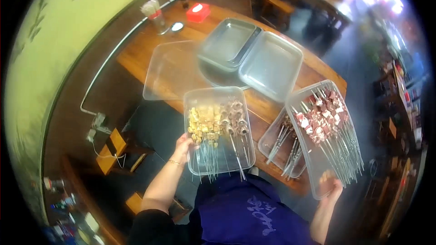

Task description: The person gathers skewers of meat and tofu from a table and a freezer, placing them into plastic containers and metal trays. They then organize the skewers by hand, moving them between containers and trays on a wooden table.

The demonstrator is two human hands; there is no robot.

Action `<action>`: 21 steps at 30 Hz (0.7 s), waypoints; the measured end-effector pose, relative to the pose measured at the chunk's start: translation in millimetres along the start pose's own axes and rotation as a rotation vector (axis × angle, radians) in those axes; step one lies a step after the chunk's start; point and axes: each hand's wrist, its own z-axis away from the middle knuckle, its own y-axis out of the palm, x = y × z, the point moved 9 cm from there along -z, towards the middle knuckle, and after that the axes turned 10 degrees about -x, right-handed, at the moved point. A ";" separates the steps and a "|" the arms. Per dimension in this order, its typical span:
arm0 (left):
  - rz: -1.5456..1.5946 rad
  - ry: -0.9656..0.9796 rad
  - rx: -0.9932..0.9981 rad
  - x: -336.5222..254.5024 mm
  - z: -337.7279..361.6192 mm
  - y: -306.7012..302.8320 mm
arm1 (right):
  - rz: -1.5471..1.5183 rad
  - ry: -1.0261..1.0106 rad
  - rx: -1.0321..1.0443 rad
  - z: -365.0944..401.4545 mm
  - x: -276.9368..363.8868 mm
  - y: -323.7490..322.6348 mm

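The left hand (183, 145) has its fingers grasping the left rim of a clear rectangular plastic tray (202, 96) of yellow-cube and brown skewers, positioned across the near edge of the brown wooden table (134, 52). The right hand (330, 185) grasps the lower end of a tilted clear plastic tray (317, 168) of red-and-white meat skewers; bare wood separates the trays.

Single head-worn view, wearer's eye height, facing forward and steeply down. Very wide lens: straight lines bow, frame corners black. Apron (236, 211) closest, bottom centre; left hand (183, 146) and right hand (330, 185) near, lower half. Camera looks across the table (135, 53) from its near long edge; long edges slope down rightward in frame. Table's left short edge meets wall (68, 31) side; past its far long edge, room runs off to bright top right, farthest, blurry.
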 end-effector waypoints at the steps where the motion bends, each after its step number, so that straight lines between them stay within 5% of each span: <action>1: -0.028 -0.014 0.066 -7.1 -15.9 2.8 | -0.018 0.003 0.041 5.4 -13.2 6.1; 6: -0.196 -0.066 0.155 -33.3 -54.9 4.9 | -0.041 -0.026 -0.122 48.4 -53.5 23.7; 16: -0.517 0.052 -0.008 -143.4 -136.8 -19.5 | -0.034 -0.077 -0.387 94.6 -120.7 49.5; 21: -0.606 0.072 0.044 -144.9 -174.9 -25.5 | -0.110 -0.069 -0.368 100.8 -135.1 33.2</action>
